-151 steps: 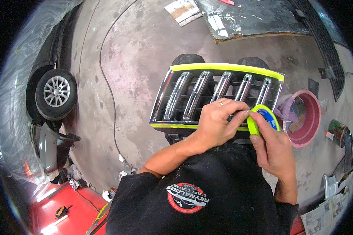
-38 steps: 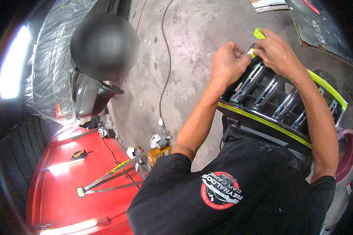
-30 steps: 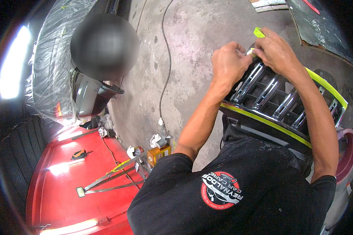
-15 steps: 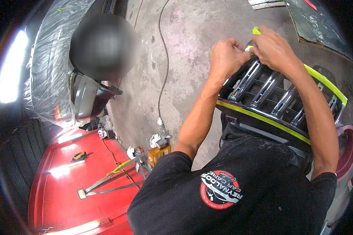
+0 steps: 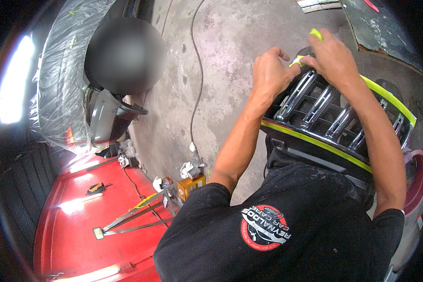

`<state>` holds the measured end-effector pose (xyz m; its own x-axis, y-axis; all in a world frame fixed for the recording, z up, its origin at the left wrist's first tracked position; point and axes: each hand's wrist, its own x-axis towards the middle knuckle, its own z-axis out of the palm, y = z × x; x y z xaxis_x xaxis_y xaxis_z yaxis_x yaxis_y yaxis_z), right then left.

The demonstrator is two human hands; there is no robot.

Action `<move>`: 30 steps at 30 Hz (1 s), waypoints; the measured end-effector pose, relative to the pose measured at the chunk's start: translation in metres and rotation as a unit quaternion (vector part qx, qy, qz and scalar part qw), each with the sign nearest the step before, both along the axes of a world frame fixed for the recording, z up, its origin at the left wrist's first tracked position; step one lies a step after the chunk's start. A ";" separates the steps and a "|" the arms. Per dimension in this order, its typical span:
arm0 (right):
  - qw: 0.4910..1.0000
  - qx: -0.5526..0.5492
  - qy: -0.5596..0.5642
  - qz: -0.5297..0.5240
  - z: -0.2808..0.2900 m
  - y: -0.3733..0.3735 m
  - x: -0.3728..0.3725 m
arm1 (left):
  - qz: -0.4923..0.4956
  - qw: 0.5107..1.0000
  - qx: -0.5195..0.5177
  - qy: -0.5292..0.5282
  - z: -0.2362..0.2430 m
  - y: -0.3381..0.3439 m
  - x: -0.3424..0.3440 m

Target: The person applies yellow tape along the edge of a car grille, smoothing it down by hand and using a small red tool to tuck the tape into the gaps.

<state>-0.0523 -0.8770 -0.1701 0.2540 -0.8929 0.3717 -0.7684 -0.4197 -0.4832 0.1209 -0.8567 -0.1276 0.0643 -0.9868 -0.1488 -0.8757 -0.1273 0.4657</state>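
A black car grille [image 5: 322, 105] with chrome bars lies tilted in front of my body. Yellow-green masking tape [image 5: 315, 144] runs along its near and far edges. At its far left corner, my left hand [image 5: 270, 73] is curled with the thumb on a short end of tape [image 5: 296, 60]. My right hand [image 5: 336, 58] is just right of it, its thumb by the same tape end. A torn tape piece [image 5: 316, 34] sits at the raised fingertips of my right hand. The undersides of both hands' fingers are partly hidden.
At left, a red panel [image 5: 89, 188] bears a tape measure [image 5: 96, 188]. A plastic-covered vehicle [image 5: 63, 80] stands behind it. A cable [image 5: 199, 80] crosses the concrete floor. A yellow box [image 5: 191, 186] lies near my left elbow, a dark red ring-shaped item [image 5: 416, 183] by my right.
My right hand's fingers have lifted away to the upper right, with the tape piece at their tips. My left hand has hardly moved; its index finger is farther from the thumb.
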 end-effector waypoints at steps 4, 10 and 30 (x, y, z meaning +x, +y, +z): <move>0.985 0.160 0.020 0.058 0.016 -0.005 -0.022 | -0.042 0.999 -0.021 0.028 0.003 0.003 0.010; 0.976 0.181 -0.043 0.117 0.009 -0.004 -0.044 | -0.077 0.983 0.037 0.161 -0.002 0.006 0.029; 0.970 0.220 -0.054 0.089 -0.002 0.000 -0.044 | -0.270 0.960 0.064 -0.036 0.004 -0.045 0.005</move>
<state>-0.0959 -0.8771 -0.1717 0.3998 -0.9166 -0.0014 -0.6369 -0.2767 -0.7196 0.1263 -0.9016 -0.1238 -0.4377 -0.8523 -0.2863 -0.8591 0.3025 0.4127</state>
